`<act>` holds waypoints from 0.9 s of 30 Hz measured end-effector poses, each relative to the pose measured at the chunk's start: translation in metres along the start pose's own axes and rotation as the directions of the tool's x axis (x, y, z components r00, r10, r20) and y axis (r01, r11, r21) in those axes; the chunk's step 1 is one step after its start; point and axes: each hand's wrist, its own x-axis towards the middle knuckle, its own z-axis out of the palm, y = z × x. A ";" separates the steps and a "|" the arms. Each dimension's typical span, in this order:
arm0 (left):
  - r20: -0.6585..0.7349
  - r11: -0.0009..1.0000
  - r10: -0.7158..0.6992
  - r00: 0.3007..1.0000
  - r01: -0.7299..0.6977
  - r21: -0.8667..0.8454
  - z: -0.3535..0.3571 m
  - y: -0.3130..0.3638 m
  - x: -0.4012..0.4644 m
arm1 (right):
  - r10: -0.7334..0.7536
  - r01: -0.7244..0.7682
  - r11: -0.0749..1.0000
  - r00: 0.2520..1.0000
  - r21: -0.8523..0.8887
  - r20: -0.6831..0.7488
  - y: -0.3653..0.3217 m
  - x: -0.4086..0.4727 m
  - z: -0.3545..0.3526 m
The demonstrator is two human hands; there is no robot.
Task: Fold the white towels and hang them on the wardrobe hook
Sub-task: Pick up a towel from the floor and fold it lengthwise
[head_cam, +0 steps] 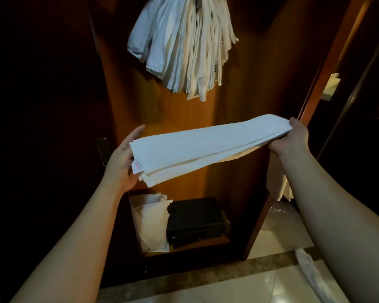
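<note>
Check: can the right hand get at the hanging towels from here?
Probably not as things stand. The right hand grips one end of the folded towel, and the left hand holds the other. The hanging towels are above with open space between, but the hand would first have to let go.

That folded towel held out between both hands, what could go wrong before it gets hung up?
The folded towel is held only at its ends, by the left hand and right hand; its loose layers could sag open. The hanging towels already crowd the top of the wardrobe, so squeezing in another might knock some down onto the black safe below.
</note>
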 end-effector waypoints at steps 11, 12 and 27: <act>0.036 0.940 0.070 0.997 -0.078 0.333 -0.015 -0.010 -0.004 | 0.026 -0.026 0.998 1.000 -0.057 0.003 0.004 0.011 -0.013; 0.040 0.916 0.099 0.994 -0.107 0.387 -0.017 -0.011 -0.003 | 0.021 -0.021 0.998 1.000 -0.067 0.002 0.003 0.011 -0.013; 0.107 0.914 -0.200 0.974 0.225 -0.337 -0.037 -0.041 -0.009 | 0.009 -0.009 1.000 0.991 0.002 0.134 0.013 -0.004 -0.014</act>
